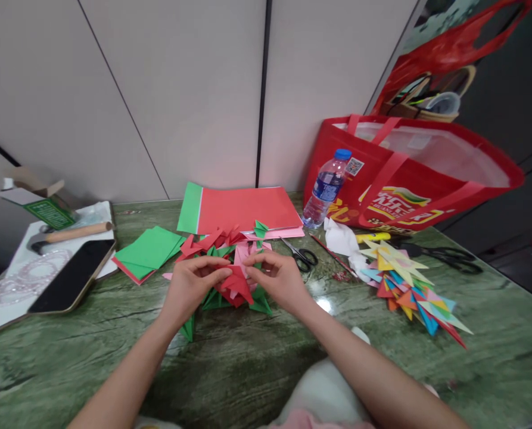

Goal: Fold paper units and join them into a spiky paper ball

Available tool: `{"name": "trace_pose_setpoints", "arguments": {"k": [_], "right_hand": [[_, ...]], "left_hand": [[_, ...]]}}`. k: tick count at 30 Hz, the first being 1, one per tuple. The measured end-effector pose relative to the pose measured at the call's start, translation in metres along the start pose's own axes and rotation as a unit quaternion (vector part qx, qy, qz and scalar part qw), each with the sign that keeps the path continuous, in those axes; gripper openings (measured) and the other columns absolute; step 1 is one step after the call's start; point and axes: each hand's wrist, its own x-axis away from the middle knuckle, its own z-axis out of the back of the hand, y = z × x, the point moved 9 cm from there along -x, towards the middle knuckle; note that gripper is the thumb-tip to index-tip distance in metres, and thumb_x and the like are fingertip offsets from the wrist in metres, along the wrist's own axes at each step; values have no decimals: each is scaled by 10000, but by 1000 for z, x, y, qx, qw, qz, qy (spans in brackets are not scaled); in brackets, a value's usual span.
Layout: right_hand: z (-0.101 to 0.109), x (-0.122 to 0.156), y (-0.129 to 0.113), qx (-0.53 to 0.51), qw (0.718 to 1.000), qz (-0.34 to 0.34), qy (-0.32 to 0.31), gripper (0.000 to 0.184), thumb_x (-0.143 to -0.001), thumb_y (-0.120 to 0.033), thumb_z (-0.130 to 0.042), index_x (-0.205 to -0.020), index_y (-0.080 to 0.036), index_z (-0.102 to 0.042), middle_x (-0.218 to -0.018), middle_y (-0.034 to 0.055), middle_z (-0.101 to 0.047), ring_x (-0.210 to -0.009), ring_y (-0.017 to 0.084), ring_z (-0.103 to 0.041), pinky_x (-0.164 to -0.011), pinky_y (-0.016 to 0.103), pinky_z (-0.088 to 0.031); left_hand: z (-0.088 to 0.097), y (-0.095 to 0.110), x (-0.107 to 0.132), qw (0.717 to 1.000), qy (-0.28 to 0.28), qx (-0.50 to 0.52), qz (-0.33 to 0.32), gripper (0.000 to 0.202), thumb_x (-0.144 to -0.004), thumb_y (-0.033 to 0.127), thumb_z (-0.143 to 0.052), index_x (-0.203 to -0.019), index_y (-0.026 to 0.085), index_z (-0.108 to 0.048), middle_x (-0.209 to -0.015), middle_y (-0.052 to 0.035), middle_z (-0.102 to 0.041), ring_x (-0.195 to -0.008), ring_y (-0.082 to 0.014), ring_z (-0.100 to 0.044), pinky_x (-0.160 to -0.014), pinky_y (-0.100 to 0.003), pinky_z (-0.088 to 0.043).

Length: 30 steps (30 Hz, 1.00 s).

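Note:
Near the middle of the table, my left hand (pixel 197 285) pinches the left side of a red folded paper piece (pixel 239 285). My right hand (pixel 278 280) has thumb and fingers closed at the right side of the same piece, by a pink paper part. Around and beneath my hands lies a cluster of folded paper: red pieces (pixel 212 239) behind, green pointed pieces (pixel 260 302) in front and a green one (pixel 260 231) behind my right hand. My fingers cover part of the folds, so how the pieces join is hidden.
Green paper squares (pixel 152 249) lie left; red sheets (pixel 248 208) lie behind. Scissors (pixel 305 257), a water bottle (pixel 323 190) and a red bag (pixel 404 173) stand or lie right, with a colourful folded-paper pile (pixel 411 286). Far left are a phone (pixel 73 277) and hammer (pixel 69 234).

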Motion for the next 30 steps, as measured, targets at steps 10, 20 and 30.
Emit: {"name": "trace_pose_setpoints", "arguments": {"k": [10, 20, 30], "right_hand": [[-3, 1, 4, 3, 1000, -20, -14, 133, -687, -225, -634, -789, -162, -691, -749, 43, -666, -575, 122, -577, -518, 240, -514], [-4, 3, -3, 25, 999, 28, -27, 179, -661, -244, -687, -826, -175, -686, -830, 47, -652, -627, 119, -558, -491, 204, -469], [-6, 4, -3, 26, 999, 6, -30, 180, -626, -201, -708, -798, -160, -678, -813, 31, -645, -547, 76, -506, -447, 172, -415]], "left_hand": [[0, -3, 0, 1000, -4, -15, -5, 215, -542, 278, -759, -697, 134, -716, -603, -23, -695, -489, -122, -581, -467, -196, -487], [1, 0, 0, 1000, 8, -30, -1, 205, -555, 308, -749, -648, 136, -686, -581, -24, -674, -494, -125, -571, -474, -209, -477], [-5, 3, 1, 999, -26, -24, -22, 204, -573, 307, -737, -647, 137, -652, -577, 1, -642, -484, -103, -547, -461, -191, -450]]}}
